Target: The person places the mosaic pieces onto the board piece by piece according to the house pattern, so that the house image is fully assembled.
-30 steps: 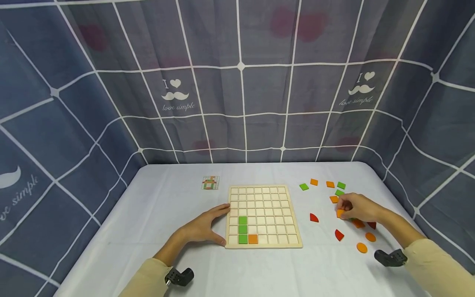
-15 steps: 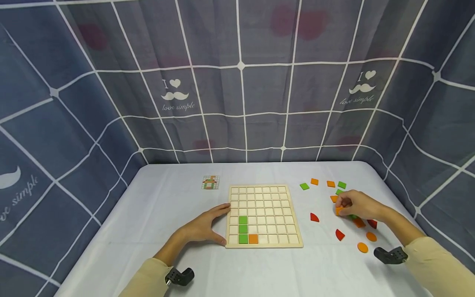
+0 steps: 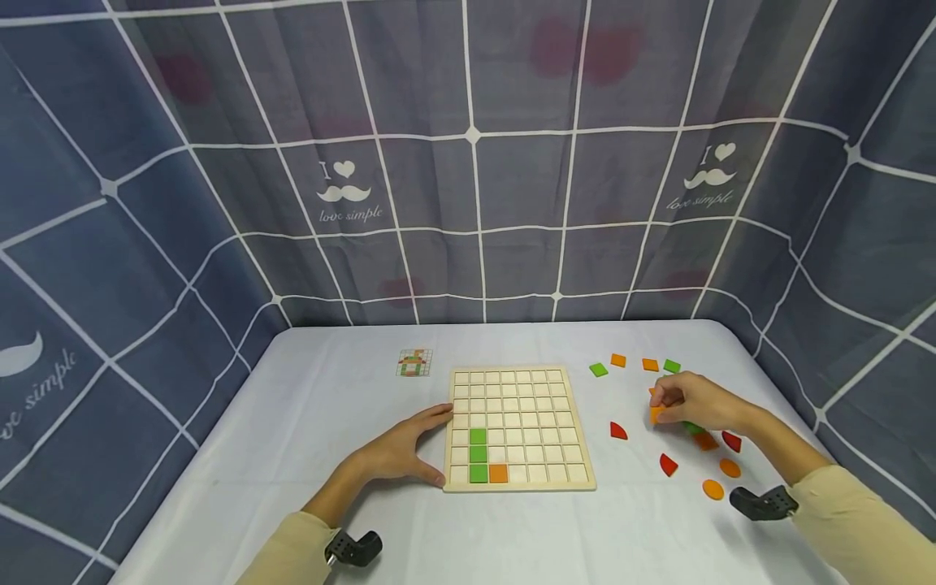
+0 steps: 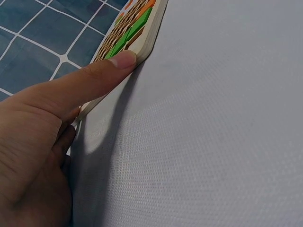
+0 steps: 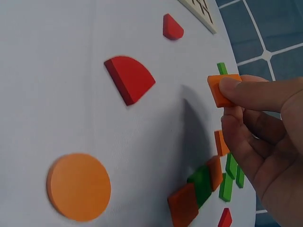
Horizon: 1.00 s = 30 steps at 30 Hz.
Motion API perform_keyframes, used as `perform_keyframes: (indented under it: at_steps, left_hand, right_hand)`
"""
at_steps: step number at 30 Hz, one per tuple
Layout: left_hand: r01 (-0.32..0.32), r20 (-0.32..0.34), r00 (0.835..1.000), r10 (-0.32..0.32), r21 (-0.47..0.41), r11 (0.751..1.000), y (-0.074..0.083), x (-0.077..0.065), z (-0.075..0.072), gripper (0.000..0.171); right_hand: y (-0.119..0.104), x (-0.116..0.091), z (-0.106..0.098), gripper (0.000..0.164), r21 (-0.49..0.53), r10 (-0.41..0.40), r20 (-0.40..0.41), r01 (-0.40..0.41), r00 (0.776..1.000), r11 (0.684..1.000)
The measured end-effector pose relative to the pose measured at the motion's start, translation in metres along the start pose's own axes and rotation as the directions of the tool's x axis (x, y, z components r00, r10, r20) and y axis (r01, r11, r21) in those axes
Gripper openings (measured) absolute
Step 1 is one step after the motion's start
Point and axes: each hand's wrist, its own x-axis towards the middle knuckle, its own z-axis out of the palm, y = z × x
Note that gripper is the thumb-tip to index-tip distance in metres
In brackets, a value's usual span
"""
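Observation:
My right hand (image 3: 698, 402) pinches an orange square tile (image 5: 217, 94) between thumb and fingers, lifted above the white cloth in the right wrist view. My left hand (image 3: 398, 447) rests at the left edge of a wooden grid board (image 3: 537, 435), fingers spread. Its thumb (image 4: 124, 60) presses the near corner of that board. A column of green square tiles (image 3: 478, 454) fills cells at the board's lower left. Beside the lowest one lies an orange square tile (image 3: 498, 473).
Loose tiles lie right of the board: red quarter-circles (image 3: 618, 431), orange discs (image 3: 712, 489), green squares (image 3: 599, 370) and orange squares (image 3: 617, 360). A small picture card (image 3: 414, 362) lies behind the board's left side. Dark checked curtains (image 3: 519, 187) enclose the table.
My right hand has moved slightly left and up, carrying the orange square tile away from the loose tiles. The left hand and the board have stayed in place.

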Motion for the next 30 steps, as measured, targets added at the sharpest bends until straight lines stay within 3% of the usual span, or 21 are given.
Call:
perform_keyframes:
  at_steps: [30]
  left_hand:
    - [-0.016, -0.003, 1.000, 0.015, -0.008, 1.000, 0.000, -0.001, -0.001, 0.110]
  right_hand:
    - [-0.058, 0.030, 0.031, 0.013, 0.012, -0.087, 0.084, 0.086, 0.993, 0.996]
